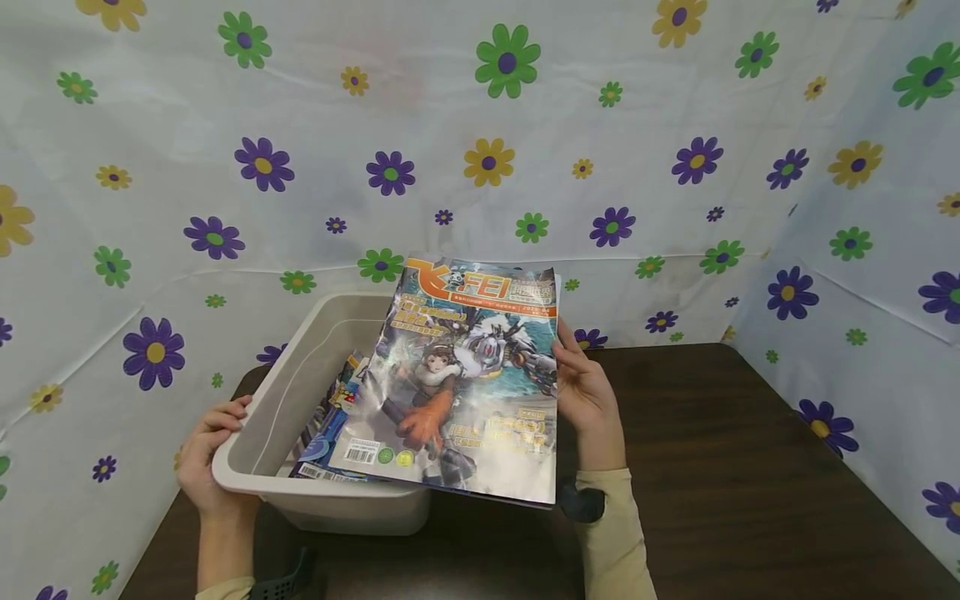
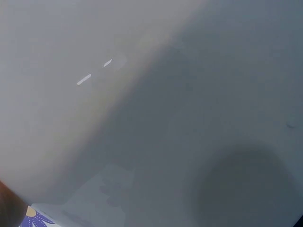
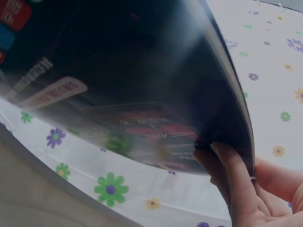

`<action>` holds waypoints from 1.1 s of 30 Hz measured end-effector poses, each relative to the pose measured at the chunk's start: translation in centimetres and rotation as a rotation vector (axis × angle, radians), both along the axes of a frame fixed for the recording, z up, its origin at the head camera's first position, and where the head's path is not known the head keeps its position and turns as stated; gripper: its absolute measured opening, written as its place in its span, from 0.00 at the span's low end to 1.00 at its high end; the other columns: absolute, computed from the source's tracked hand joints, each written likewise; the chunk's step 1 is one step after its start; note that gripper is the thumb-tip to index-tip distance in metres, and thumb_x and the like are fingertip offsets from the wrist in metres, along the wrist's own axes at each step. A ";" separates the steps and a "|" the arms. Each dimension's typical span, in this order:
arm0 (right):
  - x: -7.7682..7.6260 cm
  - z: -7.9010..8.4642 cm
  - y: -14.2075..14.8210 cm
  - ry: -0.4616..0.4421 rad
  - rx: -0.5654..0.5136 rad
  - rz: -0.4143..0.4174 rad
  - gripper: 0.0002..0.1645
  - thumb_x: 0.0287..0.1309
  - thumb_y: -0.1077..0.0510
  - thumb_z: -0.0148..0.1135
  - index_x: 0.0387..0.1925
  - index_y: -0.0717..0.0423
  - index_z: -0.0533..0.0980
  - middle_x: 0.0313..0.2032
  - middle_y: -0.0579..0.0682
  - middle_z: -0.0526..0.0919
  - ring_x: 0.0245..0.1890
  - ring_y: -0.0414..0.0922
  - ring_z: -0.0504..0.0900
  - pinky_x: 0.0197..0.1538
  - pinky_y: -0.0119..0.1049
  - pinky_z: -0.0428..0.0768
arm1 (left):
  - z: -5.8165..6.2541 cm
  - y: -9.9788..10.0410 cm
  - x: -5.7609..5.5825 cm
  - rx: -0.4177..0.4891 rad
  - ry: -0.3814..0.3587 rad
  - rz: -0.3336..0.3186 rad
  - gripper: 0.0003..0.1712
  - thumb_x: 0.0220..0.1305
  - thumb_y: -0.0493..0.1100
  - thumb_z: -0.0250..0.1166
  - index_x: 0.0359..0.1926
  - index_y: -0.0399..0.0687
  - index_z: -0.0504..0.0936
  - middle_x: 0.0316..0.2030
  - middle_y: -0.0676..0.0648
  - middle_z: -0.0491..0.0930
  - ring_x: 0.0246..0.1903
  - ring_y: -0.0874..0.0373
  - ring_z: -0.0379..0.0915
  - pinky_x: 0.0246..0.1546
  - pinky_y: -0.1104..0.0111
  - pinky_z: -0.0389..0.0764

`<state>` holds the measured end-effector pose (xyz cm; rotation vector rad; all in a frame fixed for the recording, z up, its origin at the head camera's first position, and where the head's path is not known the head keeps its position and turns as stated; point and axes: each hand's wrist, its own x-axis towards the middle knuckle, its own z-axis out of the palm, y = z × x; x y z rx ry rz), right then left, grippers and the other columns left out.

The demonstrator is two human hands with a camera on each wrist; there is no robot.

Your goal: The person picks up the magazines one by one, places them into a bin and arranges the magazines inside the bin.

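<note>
A magazine [image 1: 465, 375] with an illustrated cover and an orange "FEI" title is held up over the right part of a light grey plastic bin [image 1: 300, 485]. My right hand [image 1: 588, 387] grips it at its right edge, thumb on the cover side and fingers behind. The right wrist view shows its dark back cover [image 3: 142, 61] and the fingers [image 3: 234, 172] against it. My left hand [image 1: 210, 458] holds the bin's left rim, fingers curled over the edge. Inside the bin lie more magazines [image 1: 318, 446], partly hidden by the held one. The bin's pale wall [image 2: 142, 118] fills the left wrist view.
Beneath the bin is a dark brown wooden table [image 1: 712, 467], which extends to the right. A white cloth [image 1: 427, 108] with purple, green and yellow flowers hangs behind and along the sides.
</note>
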<state>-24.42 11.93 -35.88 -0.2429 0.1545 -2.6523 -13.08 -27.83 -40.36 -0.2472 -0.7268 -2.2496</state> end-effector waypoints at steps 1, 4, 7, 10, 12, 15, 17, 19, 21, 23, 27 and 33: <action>0.0 0.0 -0.2 0.006 0.000 -0.004 0.24 0.72 0.78 0.47 0.62 0.60 0.76 0.58 0.64 0.79 0.53 0.59 0.84 0.51 0.48 0.85 | 0.0 0.0 0.0 -0.010 -0.006 0.010 0.21 0.62 0.26 0.40 0.19 0.25 0.75 0.29 0.38 0.82 0.42 0.46 0.83 0.55 0.64 0.78; 0.1 0.0 -0.9 0.007 -0.006 -0.004 0.23 0.73 0.77 0.45 0.62 0.61 0.76 0.56 0.64 0.79 0.51 0.58 0.85 0.49 0.45 0.86 | 0.0 0.1 -0.1 -0.032 -0.023 0.041 0.22 0.62 0.27 0.39 0.18 0.26 0.76 0.28 0.39 0.82 0.42 0.47 0.83 0.54 0.64 0.77; 0.2 0.1 -1.5 -0.006 -0.006 -0.003 0.24 0.73 0.77 0.45 0.63 0.60 0.75 0.56 0.64 0.79 0.50 0.58 0.85 0.48 0.43 0.86 | 0.0 0.1 -0.1 -0.052 -0.039 0.071 0.21 0.62 0.27 0.41 0.19 0.27 0.76 0.28 0.40 0.82 0.42 0.48 0.83 0.54 0.64 0.78; 0.2 0.3 -2.2 -0.028 0.019 -0.022 0.29 0.72 0.77 0.47 0.68 0.56 0.69 0.56 0.64 0.79 0.50 0.57 0.85 0.47 0.43 0.86 | 0.1 0.2 -0.1 -0.073 -0.061 0.098 0.20 0.61 0.28 0.42 0.19 0.27 0.76 0.29 0.40 0.82 0.42 0.48 0.82 0.53 0.64 0.79; 0.2 0.4 -2.6 -0.038 0.051 -0.038 0.34 0.73 0.77 0.47 0.74 0.52 0.63 0.56 0.63 0.79 0.50 0.56 0.86 0.46 0.42 0.87 | 0.0 0.2 -0.1 -0.084 -0.069 0.109 0.19 0.61 0.28 0.42 0.19 0.27 0.76 0.29 0.41 0.83 0.42 0.48 0.82 0.52 0.64 0.80; 0.3 0.5 -3.2 -0.046 0.118 -0.079 0.41 0.74 0.76 0.44 0.81 0.48 0.53 0.55 0.59 0.77 0.43 0.50 0.87 0.42 0.36 0.87 | 0.0 0.1 -0.1 -0.089 -0.064 0.104 0.20 0.61 0.28 0.43 0.19 0.28 0.76 0.29 0.41 0.82 0.42 0.48 0.82 0.52 0.64 0.79; 0.3 0.6 -3.5 -0.064 0.147 -0.100 0.43 0.75 0.75 0.42 0.83 0.47 0.48 0.55 0.56 0.75 0.38 0.47 0.87 0.40 0.33 0.86 | 0.0 0.1 -0.1 -0.059 -0.039 0.068 0.18 0.61 0.27 0.44 0.19 0.26 0.75 0.29 0.40 0.82 0.43 0.48 0.82 0.53 0.64 0.79; 0.4 0.6 -3.9 -0.086 0.166 -0.119 0.43 0.75 0.75 0.41 0.83 0.47 0.46 0.54 0.53 0.72 0.33 0.43 0.86 0.37 0.29 0.85 | 0.0 0.0 0.0 -0.043 -0.028 0.049 0.17 0.61 0.27 0.44 0.19 0.25 0.75 0.29 0.39 0.82 0.43 0.47 0.81 0.54 0.64 0.78; 0.3 0.5 -4.2 -0.099 0.160 -0.119 0.43 0.75 0.75 0.41 0.83 0.47 0.46 0.55 0.54 0.72 0.35 0.44 0.87 0.38 0.30 0.85 | -0.1 0.0 0.0 -0.039 -0.032 0.047 0.18 0.61 0.27 0.44 0.19 0.26 0.75 0.30 0.39 0.82 0.43 0.47 0.81 0.54 0.64 0.78; 0.2 0.4 -4.7 -0.106 0.157 -0.115 0.42 0.75 0.75 0.41 0.83 0.48 0.47 0.53 0.55 0.75 0.37 0.46 0.87 0.39 0.31 0.86 | -0.1 -0.1 0.0 -0.025 -0.023 0.037 0.17 0.61 0.27 0.45 0.19 0.25 0.75 0.30 0.38 0.82 0.43 0.47 0.81 0.54 0.64 0.77; 0.1 0.4 -5.6 -0.080 0.173 -0.118 0.40 0.76 0.74 0.39 0.82 0.51 0.49 0.52 0.57 0.77 0.39 0.47 0.87 0.38 0.32 0.86 | -0.1 0.0 0.0 -0.050 -0.043 0.061 0.18 0.62 0.27 0.44 0.19 0.25 0.75 0.30 0.39 0.82 0.43 0.47 0.81 0.53 0.64 0.78; 0.0 0.4 -6.8 -0.012 0.181 -0.111 0.37 0.77 0.74 0.35 0.82 0.52 0.50 0.52 0.60 0.81 0.43 0.49 0.88 0.39 0.34 0.87 | 0.1 0.2 0.0 -0.064 -0.081 0.102 0.20 0.62 0.28 0.43 0.19 0.27 0.75 0.29 0.40 0.82 0.42 0.47 0.81 0.53 0.63 0.78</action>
